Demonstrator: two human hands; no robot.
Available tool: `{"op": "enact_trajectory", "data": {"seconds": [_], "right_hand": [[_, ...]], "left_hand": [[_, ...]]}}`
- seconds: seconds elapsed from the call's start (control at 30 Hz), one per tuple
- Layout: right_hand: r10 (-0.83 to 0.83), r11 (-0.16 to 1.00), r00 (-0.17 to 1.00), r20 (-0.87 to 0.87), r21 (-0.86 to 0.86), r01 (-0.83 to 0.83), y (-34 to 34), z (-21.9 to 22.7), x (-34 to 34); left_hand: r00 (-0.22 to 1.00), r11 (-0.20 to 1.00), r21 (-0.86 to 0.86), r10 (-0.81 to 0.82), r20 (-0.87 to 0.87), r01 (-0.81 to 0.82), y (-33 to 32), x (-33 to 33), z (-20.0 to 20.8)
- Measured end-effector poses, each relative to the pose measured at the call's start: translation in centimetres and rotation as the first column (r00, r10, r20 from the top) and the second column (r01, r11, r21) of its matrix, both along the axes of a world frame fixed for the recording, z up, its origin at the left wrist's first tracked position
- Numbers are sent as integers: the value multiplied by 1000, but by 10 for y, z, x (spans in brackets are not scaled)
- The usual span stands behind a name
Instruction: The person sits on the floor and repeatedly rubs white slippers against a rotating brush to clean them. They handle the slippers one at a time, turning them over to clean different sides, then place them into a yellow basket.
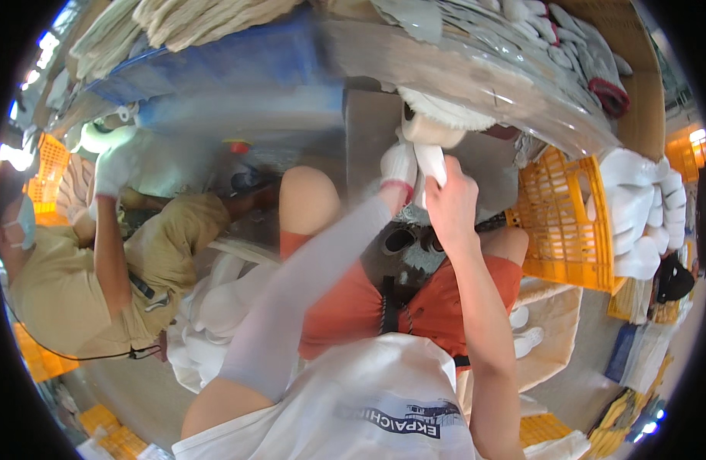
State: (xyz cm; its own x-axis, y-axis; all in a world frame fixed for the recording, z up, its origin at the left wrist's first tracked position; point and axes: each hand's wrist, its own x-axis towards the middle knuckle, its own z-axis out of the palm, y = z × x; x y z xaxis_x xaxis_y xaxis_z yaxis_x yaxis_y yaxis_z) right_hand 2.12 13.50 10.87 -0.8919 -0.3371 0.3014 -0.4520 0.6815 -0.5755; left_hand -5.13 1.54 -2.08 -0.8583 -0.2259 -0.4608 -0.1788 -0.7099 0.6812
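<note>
My right hand is bare, its thumb and fingers closed on a narrow white piece of cloth that looks like part of a knit glove. The cloth's upper end meets a cream-coloured rounded machine head with a dark opening on its left side. Close beside the cloth, my left hand wears a white knit glove with a red cuff. Its fingers are drawn together against the cloth's left edge, with their tips partly hidden under the machine head. A fuzzy white ring of fabric rests on top of that head.
White and grey gloves are heaped beyond the plastic-covered bench edge. An orange crate stands at right, with bundled white gloves beside it. White gloves lie at my left, where a co-worker in tan clothes sits.
</note>
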Motion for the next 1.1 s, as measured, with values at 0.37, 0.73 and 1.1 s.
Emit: {"op": "enact_trajectory", "data": {"seconds": [0.37,0.73,1.1], "right_hand": [[254,956,930,265,-215,-200,-9,6,-19],[382,797,508,772,-554,241,114,47,61],[374,870,790,485,-478,-118,116,54,47]], "left_hand": [[998,997,73,-14,-57,19,-9,35,31],[955,996,-67,-77,-286,60,-48,44,4],[879,887,-382,-382,-286,261,-11,75,80]]}}
